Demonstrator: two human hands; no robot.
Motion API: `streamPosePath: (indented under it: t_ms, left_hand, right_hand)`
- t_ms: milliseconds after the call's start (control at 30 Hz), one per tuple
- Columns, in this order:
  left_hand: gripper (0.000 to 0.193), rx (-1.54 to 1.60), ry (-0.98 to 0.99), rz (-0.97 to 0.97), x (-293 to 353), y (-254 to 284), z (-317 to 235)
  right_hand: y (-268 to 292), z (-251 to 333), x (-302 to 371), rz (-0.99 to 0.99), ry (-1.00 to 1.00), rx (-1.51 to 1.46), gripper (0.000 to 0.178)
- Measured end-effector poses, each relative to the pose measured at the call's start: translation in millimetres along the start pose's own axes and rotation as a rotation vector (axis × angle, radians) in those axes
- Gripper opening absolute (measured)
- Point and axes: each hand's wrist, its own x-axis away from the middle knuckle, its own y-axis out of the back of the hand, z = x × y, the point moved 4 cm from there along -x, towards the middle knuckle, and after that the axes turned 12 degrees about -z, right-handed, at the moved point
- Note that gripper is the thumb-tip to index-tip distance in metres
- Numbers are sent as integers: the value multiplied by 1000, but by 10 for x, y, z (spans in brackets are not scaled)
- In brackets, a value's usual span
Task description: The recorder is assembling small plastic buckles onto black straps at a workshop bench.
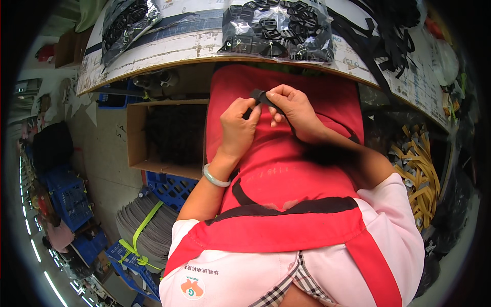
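Note:
Over my lap, both hands meet at a black webbing strap (260,96), which seems to have a small dark buckle on it, too small to make out clearly. My left hand (238,127) is closed, thumb and fingers pinching one side of the strap. From the other side my right hand (295,108) pinches it between thumb and forefinger, the other fingers curled loosely. Part of the strap runs down beneath my right palm, where it is hidden. Beneath both hands spreads a red apron (286,176); a dark curved band (240,193) lies on it.
Ahead, a worn white table (194,38) carries a clear bag of black buckles (276,30), another bag (128,28) and loose black straps (394,51). Left of my lap stands a cardboard box (135,135) of dark pieces, near a grey webbing roll (140,225). Yellow straps (422,179) hang at right.

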Motion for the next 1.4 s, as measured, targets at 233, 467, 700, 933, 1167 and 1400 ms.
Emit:
streamPosePath:
  t_ms: [233,467,700,933,1167,1400]
  left_hand:
    - [21,407,399,159,62,-34,129]
    - [25,960,1059,205,125,-125,299]
    - [21,788,788,40,-10,2,113]
    - [18,707,672,87,21,25,86]
    - [17,727,687,198,68,11,105]
    - [15,560,805,299,58,238,23]
  right_hand:
    - [-19,61,-59,120,-20,109,21]
    - [-24,159,36,69,690,474,16]
    - [-77,464,280,84,399,763,21]
    - [-59,365,184,79,152,693,24]
    - [6,279,85,143,2,519,24]
    - [-61,105,5,379,-143,301,21]
